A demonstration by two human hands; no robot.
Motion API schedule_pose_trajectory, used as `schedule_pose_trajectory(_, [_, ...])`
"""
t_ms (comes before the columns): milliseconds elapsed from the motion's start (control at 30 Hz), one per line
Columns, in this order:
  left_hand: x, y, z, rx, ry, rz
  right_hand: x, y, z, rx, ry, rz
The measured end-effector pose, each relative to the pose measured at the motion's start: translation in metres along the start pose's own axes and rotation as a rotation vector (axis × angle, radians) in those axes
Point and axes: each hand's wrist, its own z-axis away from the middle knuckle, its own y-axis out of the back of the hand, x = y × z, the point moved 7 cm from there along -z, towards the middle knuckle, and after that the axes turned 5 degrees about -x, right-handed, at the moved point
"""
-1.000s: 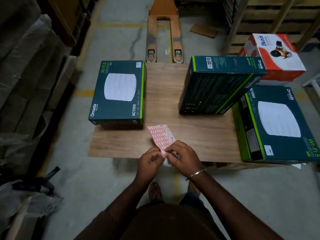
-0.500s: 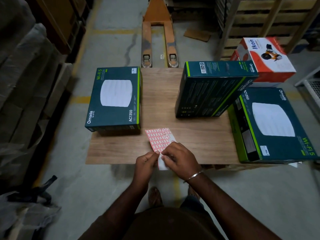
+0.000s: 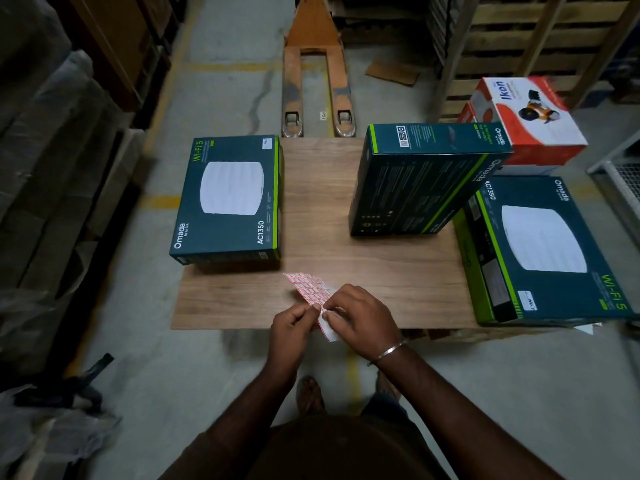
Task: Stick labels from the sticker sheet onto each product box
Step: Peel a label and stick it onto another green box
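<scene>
Standing at the near edge of a wooden table (image 3: pixel 381 278), you hold the sticker sheet (image 3: pixel 310 291) over that edge, your left hand (image 3: pixel 291 323) pinching its lower part and your right hand (image 3: pixel 363 315) pinching at it with curled fingertips. A flat product box (image 3: pixel 228 199) lies on the table's left side; an upright product box (image 3: pixel 415 181) stands right of centre, leaning against a third product box (image 3: pixel 540 251) lying flat at the right. A red-and-white carton (image 3: pixel 530 119) sits behind them.
</scene>
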Motion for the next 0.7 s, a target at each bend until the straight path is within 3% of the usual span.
schedule_pose_trajectory(700, [-0.001,-0.002,0.006,0.039,0.131,0.125,-0.003,-0.003,0.011,-0.005,-0.015,0.125])
